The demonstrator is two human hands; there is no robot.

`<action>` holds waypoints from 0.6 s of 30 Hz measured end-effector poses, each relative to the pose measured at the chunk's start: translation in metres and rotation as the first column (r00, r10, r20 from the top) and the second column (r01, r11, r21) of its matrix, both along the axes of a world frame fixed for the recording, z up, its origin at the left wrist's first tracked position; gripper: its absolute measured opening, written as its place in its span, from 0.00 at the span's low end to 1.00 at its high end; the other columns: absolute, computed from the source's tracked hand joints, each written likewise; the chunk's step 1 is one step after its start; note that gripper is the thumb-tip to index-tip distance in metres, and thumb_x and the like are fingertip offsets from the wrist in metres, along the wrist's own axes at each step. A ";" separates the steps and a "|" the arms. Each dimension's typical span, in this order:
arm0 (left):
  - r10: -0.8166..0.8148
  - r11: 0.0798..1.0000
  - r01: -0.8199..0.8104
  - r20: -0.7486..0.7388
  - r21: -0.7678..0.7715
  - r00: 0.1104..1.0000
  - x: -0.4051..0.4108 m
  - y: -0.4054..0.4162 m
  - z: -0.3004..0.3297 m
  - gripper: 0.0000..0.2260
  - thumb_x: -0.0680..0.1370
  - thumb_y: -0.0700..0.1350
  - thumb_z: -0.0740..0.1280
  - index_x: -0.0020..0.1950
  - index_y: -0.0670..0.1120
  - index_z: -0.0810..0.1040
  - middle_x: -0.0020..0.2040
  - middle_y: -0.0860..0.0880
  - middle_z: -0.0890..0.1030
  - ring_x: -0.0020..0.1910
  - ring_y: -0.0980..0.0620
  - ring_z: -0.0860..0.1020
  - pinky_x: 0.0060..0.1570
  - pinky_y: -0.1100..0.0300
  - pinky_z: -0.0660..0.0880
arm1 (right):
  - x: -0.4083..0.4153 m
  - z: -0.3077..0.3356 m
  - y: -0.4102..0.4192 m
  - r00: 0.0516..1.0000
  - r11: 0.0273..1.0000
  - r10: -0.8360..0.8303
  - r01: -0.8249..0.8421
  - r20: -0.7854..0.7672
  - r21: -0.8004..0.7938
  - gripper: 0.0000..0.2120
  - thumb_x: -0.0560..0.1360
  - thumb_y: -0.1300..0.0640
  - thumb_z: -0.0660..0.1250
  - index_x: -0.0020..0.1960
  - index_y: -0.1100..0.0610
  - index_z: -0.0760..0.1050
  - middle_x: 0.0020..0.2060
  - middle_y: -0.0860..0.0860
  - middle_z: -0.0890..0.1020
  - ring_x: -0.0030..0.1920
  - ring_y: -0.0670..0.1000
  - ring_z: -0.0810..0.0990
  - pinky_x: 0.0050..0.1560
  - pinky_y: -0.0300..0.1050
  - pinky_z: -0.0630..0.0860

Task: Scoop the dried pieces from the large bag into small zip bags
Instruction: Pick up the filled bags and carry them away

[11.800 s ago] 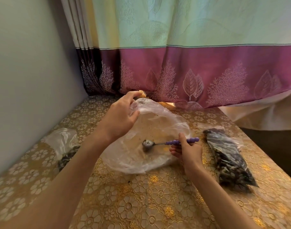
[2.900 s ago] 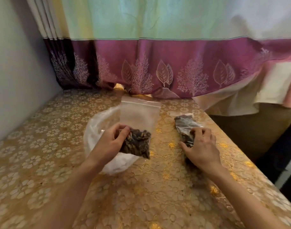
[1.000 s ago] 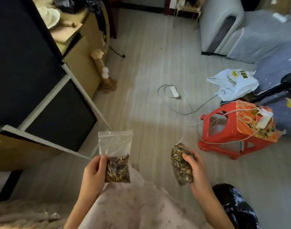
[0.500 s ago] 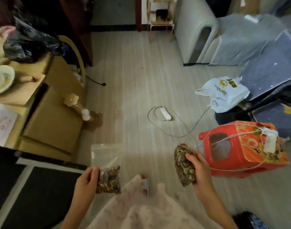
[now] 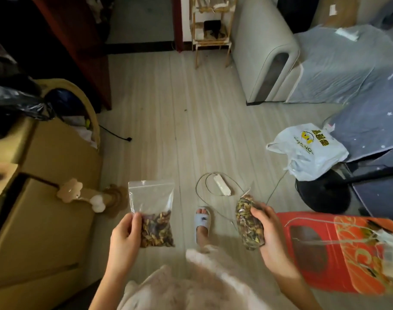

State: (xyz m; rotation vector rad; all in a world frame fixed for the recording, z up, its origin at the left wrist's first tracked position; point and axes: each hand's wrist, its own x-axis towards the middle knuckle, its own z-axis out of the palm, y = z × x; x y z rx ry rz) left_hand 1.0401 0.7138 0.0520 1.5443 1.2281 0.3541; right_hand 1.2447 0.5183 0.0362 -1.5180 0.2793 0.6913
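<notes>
Here the view looks straight down from a standing person's head, so the body is mostly cut off: only a pale fuzzy garment (image 5: 191, 285) at the bottom edge, both forearms, and one foot in a white slipper (image 5: 202, 222) on the wooden floor (image 5: 168, 130) show. The right side of the frame is blurred, smearing the pattern on a red plastic stool (image 5: 338, 249). At the left edge, dark shapes above a tan cabinet (image 5: 48, 220) are too dim to identify.

The left hand (image 5: 124, 238) pinches the lower left side of a small zip bag (image 5: 152, 211), thumb in front and fingers hidden behind. The bag hangs upright, its seal line at the top and dried pieces (image 5: 156, 230) filling only the bottom portion (whether the seal is pressed closed cannot be told).

The right hand (image 5: 269, 233) curls around a second, fuller bag of dried pieces (image 5: 248, 222), fingers wrapped over its right side; its top is bunched and unclear.

Both forearms reach forward at waist height, hands well apart. A white power strip (image 5: 222, 186) with looping cord lies on the floor between them, and a white shopping bag (image 5: 307, 148) sits farther right.
</notes>
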 end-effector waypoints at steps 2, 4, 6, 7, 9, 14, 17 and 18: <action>0.027 1.000 -0.027 -0.010 0.004 1.000 0.033 0.022 -0.003 0.15 0.79 0.49 0.59 0.39 0.42 0.76 0.37 0.39 0.79 0.35 0.47 0.76 0.34 0.53 0.71 | 0.043 0.002 0.030 1.000 1.000 0.020 -0.020 0.009 0.007 0.06 0.74 0.64 0.65 0.49 0.56 0.78 0.47 0.59 0.82 0.48 0.58 0.80 0.50 0.54 0.76; 0.039 0.999 -0.039 -0.028 0.010 0.999 0.064 0.046 -0.004 0.14 0.80 0.48 0.59 0.39 0.42 0.77 0.37 0.39 0.79 0.37 0.45 0.76 0.36 0.52 0.71 | 0.085 0.007 0.059 0.999 1.000 0.026 -0.026 0.024 0.017 0.06 0.74 0.64 0.66 0.47 0.55 0.78 0.47 0.58 0.82 0.47 0.57 0.80 0.46 0.50 0.75; 0.034 0.999 -0.032 -0.055 0.033 0.998 0.092 0.072 -0.003 0.14 0.80 0.47 0.59 0.39 0.43 0.77 0.36 0.41 0.79 0.35 0.48 0.75 0.34 0.56 0.70 | 0.124 0.010 0.088 0.999 0.999 0.031 -0.031 0.034 0.017 0.06 0.73 0.63 0.66 0.47 0.54 0.78 0.47 0.57 0.82 0.47 0.56 0.80 0.44 0.48 0.75; 0.031 0.999 -0.027 -0.069 0.046 0.997 0.105 0.085 -0.002 0.14 0.80 0.47 0.59 0.38 0.43 0.77 0.35 0.41 0.78 0.34 0.49 0.74 0.32 0.59 0.69 | 0.142 0.011 0.102 0.998 0.999 0.038 -0.038 0.041 0.010 0.06 0.73 0.63 0.66 0.47 0.54 0.78 0.47 0.57 0.82 0.48 0.57 0.81 0.45 0.48 0.75; 0.036 0.998 -0.032 -0.078 0.047 0.996 0.129 0.109 -0.002 0.14 0.80 0.46 0.59 0.39 0.43 0.77 0.34 0.42 0.78 0.34 0.49 0.74 0.32 0.61 0.68 | 0.174 0.013 0.127 0.997 0.998 0.059 -0.059 0.057 -0.002 0.06 0.73 0.63 0.67 0.47 0.54 0.79 0.46 0.57 0.83 0.48 0.57 0.81 0.46 0.49 0.75; 0.036 0.999 -0.031 -0.119 0.037 0.992 0.193 0.170 -0.011 0.12 0.80 0.44 0.59 0.39 0.44 0.77 0.34 0.45 0.78 0.35 0.49 0.75 0.31 0.64 0.68 | 0.247 0.012 0.186 0.993 0.996 0.081 -0.080 0.085 -0.026 0.06 0.73 0.63 0.67 0.46 0.54 0.79 0.46 0.57 0.83 0.47 0.56 0.81 0.48 0.51 0.76; 0.051 0.998 -0.047 -0.133 0.032 0.990 0.234 0.213 -0.018 0.12 0.80 0.43 0.59 0.39 0.44 0.76 0.34 0.44 0.78 0.35 0.47 0.75 0.31 0.61 0.69 | 0.289 0.006 0.222 0.995 0.997 0.070 -0.067 0.072 -0.040 0.06 0.73 0.63 0.66 0.47 0.54 0.78 0.46 0.56 0.83 0.46 0.55 0.82 0.42 0.46 0.76; 0.056 0.998 -0.052 -0.140 0.029 0.989 0.249 0.228 -0.020 0.12 0.80 0.43 0.59 0.39 0.44 0.77 0.35 0.44 0.78 0.36 0.47 0.75 0.31 0.62 0.70 | 0.304 0.003 0.235 0.996 0.998 0.059 -0.057 0.066 -0.042 0.05 0.73 0.63 0.66 0.47 0.54 0.78 0.45 0.56 0.83 0.45 0.54 0.82 0.41 0.45 0.76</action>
